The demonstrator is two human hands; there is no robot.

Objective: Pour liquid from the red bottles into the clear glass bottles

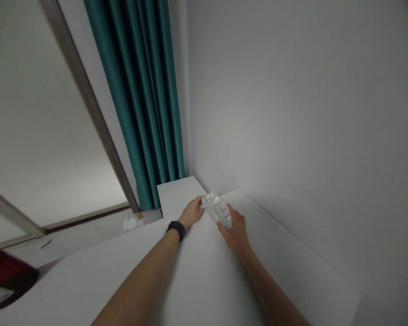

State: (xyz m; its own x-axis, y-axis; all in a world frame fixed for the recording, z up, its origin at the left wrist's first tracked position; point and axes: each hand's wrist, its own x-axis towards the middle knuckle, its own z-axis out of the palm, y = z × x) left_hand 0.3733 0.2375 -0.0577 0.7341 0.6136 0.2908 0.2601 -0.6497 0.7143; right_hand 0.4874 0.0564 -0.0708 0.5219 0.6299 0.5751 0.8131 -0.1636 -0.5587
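A crumpled, clear whitish piece of plastic [216, 206] is spread between my two hands, over the far end of the white table [204, 271]. Its exact kind is hard to make out. At its left edge, my left hand [191, 213] pinches it between thumb and fingers; a dark watch sits on that wrist. My right hand [236, 228] grips the opposite edge, with the thumb on the near side and the fingers curled over the far side. The plastic catches the light in several bright folds.
Beyond the table's far left corner stands a lower white box-like surface [178, 192]. A teal curtain [146, 104] hangs behind it. A pale wall [292, 113] runs along the right. A dark red object with a white label [10, 278] is at the lower left.
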